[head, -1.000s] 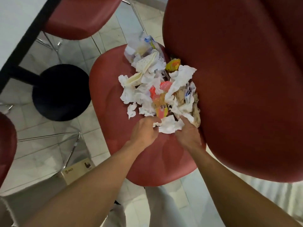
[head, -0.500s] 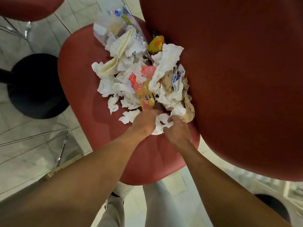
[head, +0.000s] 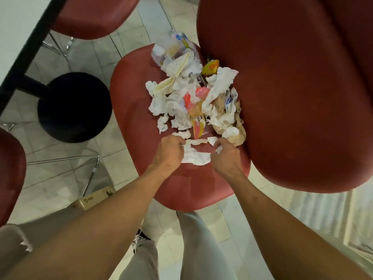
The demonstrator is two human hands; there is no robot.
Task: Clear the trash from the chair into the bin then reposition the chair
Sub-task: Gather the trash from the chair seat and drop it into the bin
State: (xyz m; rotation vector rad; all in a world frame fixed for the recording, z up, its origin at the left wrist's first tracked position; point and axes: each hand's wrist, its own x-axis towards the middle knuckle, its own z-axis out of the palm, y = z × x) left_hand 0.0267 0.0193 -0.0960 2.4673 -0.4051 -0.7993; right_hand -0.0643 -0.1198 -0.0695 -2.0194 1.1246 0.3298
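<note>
Both hands are down at the near edge of the litter on the red chair seat (head: 133,126). The left hand (head: 168,152) pinches one end of a white crumpled tissue (head: 194,156), the right hand (head: 226,156) curls round the other end. The trash pile (head: 193,98), napkins, an orange snack wrapper (head: 198,124) and a clear plastic bag (head: 173,47), fills the seat's middle and far edge, against the chair backrest (head: 292,87).

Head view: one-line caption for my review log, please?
Both hands, left and right, grip a white tissue beside the trash pile on a red chair seat.
</note>
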